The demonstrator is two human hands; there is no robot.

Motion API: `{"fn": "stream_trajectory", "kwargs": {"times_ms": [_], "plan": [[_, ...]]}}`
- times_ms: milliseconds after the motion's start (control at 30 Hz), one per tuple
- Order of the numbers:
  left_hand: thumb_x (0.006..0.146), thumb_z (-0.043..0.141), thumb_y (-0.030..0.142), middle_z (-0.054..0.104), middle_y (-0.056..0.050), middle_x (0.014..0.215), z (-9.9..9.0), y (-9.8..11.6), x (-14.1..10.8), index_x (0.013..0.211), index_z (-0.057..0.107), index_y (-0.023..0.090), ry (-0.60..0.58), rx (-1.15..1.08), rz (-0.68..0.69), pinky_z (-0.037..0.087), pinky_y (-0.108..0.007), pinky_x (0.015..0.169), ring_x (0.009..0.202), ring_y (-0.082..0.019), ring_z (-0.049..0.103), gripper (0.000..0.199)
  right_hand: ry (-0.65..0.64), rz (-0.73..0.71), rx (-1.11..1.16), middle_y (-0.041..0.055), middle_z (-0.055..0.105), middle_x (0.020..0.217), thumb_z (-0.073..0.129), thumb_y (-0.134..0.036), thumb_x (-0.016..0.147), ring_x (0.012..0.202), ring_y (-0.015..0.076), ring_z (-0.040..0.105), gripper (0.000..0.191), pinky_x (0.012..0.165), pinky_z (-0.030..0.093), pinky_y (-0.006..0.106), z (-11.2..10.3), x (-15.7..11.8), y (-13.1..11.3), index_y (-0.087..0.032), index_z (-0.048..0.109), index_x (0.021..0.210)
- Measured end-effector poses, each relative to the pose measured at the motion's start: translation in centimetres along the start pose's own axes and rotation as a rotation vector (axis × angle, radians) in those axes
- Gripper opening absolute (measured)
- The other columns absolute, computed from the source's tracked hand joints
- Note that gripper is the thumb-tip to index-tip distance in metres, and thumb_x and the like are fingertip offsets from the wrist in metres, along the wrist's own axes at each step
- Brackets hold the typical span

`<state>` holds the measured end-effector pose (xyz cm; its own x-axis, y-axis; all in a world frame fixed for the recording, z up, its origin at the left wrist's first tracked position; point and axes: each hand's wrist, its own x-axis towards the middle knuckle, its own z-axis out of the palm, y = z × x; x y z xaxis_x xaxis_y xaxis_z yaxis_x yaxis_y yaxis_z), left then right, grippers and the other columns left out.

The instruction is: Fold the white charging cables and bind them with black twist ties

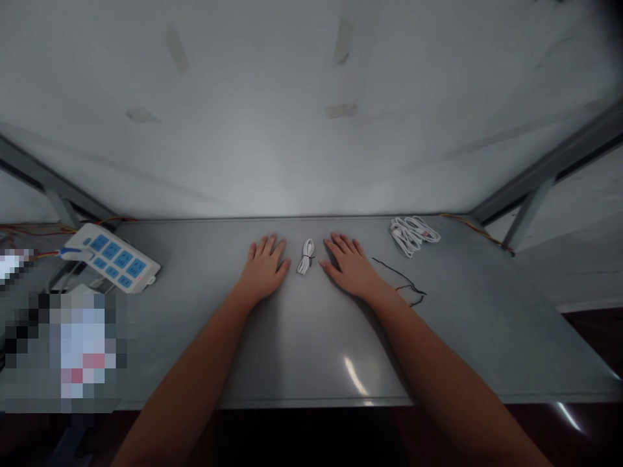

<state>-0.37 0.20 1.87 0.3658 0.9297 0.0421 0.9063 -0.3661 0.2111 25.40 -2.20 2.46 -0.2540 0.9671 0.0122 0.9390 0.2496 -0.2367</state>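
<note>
A small bundle of white cable [305, 257], bound round its middle with a black tie, lies on the grey table [316, 337]. To its left, my left hand [264, 269] rests flat on the tabletop with fingers spread, holding nothing. My right hand [349, 264] lies flat on the other side, fingers also apart and empty. Neither hand touches the bundle. Several loose black ties [411, 285] lie just right of my right wrist. Farther right, near the back edge, sit more coiled white cables [413, 233].
A white power strip [119, 258] with blue sockets stands at the left, a plug and wires at its end. A blurred-out patch [80, 344] covers the front left. The wall [253, 130] rises behind the table, with metal frame bars [549, 165] at the sides.
</note>
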Motion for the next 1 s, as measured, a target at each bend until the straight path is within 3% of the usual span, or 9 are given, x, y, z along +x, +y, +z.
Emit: {"fn": "stream_trajectory", "kwargs": {"times_ms": [1000], "plan": [[0.106, 0.035, 0.045, 0.029, -0.016, 0.171, -0.10, 0.08, 0.04, 0.162, 0.037, 0.017, -0.031, 0.037, -0.008, 0.019, -0.059, 0.128, 0.159, -0.037, 0.025, 0.063, 0.006, 0.010, 0.029, 0.0153, 0.029, 0.171, 0.041, -0.050, 0.104, 0.159, 0.0334, 0.023, 0.068, 0.130, 0.015, 0.055, 0.05, 0.02, 0.00, -0.013, 0.040, 0.160]]}}
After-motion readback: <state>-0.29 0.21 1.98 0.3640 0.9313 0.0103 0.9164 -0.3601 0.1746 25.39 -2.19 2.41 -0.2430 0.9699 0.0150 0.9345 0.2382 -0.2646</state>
